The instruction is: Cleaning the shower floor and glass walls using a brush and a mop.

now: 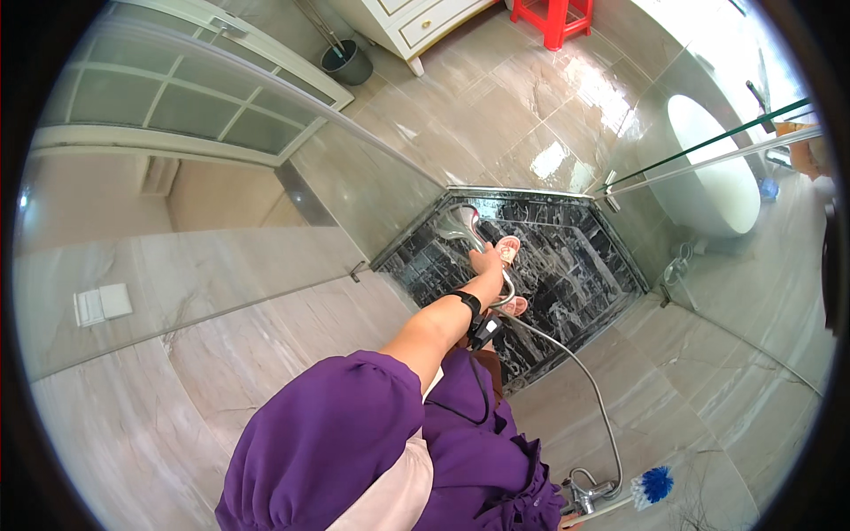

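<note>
My left hand (pixel 488 259) is closed around the handle of a chrome hand shower (pixel 466 218), held out over the dark marbled shower floor (pixel 551 272). The shower's metal hose (pixel 584 362) loops down to a chrome mixer tap (pixel 588 492) on the wall at the lower right. Below the tap, at the bottom edge, part of my right hand (pixel 570 520) shows on the pale handle of a brush. Blue and white bristles (pixel 654 486) form the brush's head, out to the right. Most of the right hand is hidden by the purple sleeve.
Glass panels (pixel 372 172) enclose the shower, with a metal hinge (pixel 611 192) at the right. Beyond the low sill (pixel 518 191) lie wet tiles (pixel 478 126), a white bathtub (pixel 710 179), a dark bucket (pixel 346 63), a white cabinet (pixel 425 30) and a red plastic stool (pixel 554 23).
</note>
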Demonstrator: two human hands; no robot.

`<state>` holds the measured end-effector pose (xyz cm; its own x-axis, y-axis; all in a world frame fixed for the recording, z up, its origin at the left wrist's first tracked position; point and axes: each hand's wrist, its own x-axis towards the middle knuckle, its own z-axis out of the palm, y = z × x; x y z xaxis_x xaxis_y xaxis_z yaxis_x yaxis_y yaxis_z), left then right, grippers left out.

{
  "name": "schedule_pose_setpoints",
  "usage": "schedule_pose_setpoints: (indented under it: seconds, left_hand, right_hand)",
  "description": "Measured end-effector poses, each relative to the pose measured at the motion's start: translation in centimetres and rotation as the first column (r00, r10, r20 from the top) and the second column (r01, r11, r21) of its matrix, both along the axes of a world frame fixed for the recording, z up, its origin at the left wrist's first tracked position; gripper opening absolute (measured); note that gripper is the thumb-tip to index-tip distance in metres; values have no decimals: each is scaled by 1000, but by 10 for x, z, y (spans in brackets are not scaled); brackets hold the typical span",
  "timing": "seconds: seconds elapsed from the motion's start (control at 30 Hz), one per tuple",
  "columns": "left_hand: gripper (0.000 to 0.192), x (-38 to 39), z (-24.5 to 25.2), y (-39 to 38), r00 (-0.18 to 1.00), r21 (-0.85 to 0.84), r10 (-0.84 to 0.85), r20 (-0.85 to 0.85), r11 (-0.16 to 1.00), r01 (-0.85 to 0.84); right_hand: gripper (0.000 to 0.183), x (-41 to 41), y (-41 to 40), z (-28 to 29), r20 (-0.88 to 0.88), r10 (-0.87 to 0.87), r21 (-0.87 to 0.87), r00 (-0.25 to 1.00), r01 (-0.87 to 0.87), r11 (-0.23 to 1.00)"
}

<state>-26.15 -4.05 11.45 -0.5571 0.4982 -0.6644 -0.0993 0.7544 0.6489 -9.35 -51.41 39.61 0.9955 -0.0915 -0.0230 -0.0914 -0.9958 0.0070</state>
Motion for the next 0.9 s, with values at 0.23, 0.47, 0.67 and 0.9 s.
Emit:
schedule_pose_setpoints:
  seconds: [0.23,0.47,0.67,0.9]
  left_hand:
    - [27,6,66,10,926,23,-297,232,954,300]
    - [19,5,28,39,847,21,-419,328,899,437]
    - [38,20,65,59,751,106,-484,448,863,493]
    - [42,-20,101,79,615,38,-658,433,696,717]
  right_hand:
    - [34,0,5,-8,66,22,50,998,-26,998]
    - [34,-1,30,-6,133,59,97,989,-72,993]
    - [35,-5,59,-8,224,118,99,968,-143,985]
    - [35,-1,130,-6,378,217,144,900,-289,947]
